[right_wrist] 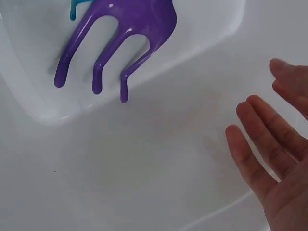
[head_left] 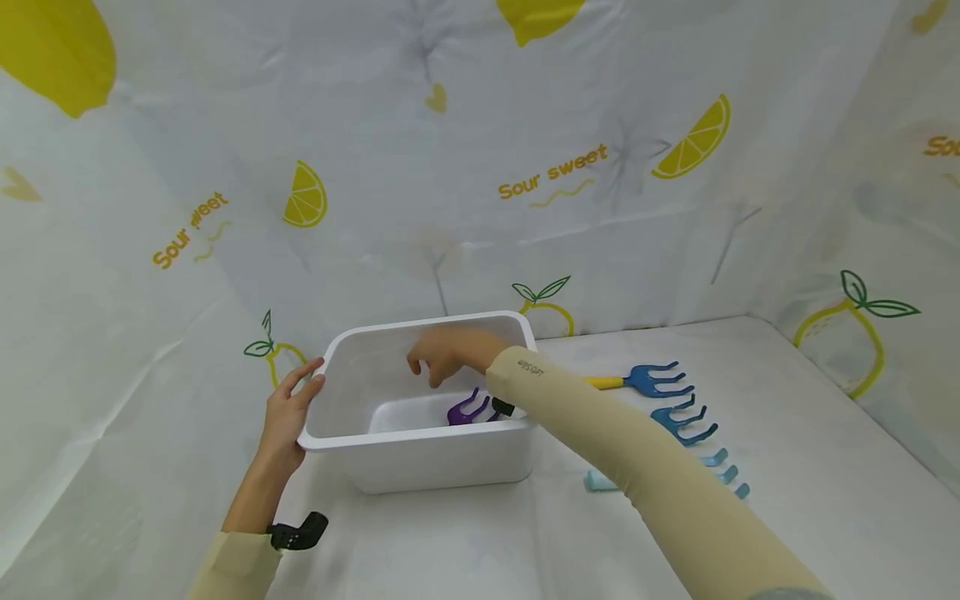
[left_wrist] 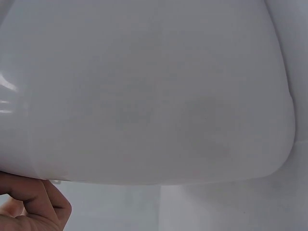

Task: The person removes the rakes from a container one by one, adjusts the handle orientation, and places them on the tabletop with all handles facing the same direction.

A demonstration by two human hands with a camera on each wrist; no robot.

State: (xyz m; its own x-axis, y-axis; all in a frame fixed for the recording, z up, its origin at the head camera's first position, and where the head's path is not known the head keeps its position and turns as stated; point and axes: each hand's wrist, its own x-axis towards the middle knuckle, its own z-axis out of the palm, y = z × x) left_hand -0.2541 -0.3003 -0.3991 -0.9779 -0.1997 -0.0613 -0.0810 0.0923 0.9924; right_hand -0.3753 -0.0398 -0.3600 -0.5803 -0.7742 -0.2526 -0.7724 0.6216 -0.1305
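A white plastic tub (head_left: 442, 458) stands on the table against the back sheet. My left hand (head_left: 288, 408) grips its left rim; in the left wrist view bent fingers (left_wrist: 36, 199) show at the tub's edge. Over the tub's inside is my right hand (head_left: 450, 354), holding nothing, its fingers loosely spread. A purple hand rake (head_left: 467, 412) lies on the tub floor, prongs (right_wrist: 98, 77) toward the wall in the right wrist view. Beside it a teal prong (right_wrist: 73, 10) pokes in at the top edge. The front wall hides part of the rake in the head view.
Right of the tub lie a blue hand rake with a yellow handle (head_left: 603, 382), another blue rake (head_left: 678, 423) and a light blue one (head_left: 600, 481), partly covered by my right sleeve (head_left: 622, 450). A lemon-print sheet (head_left: 420, 167) rises behind the table.
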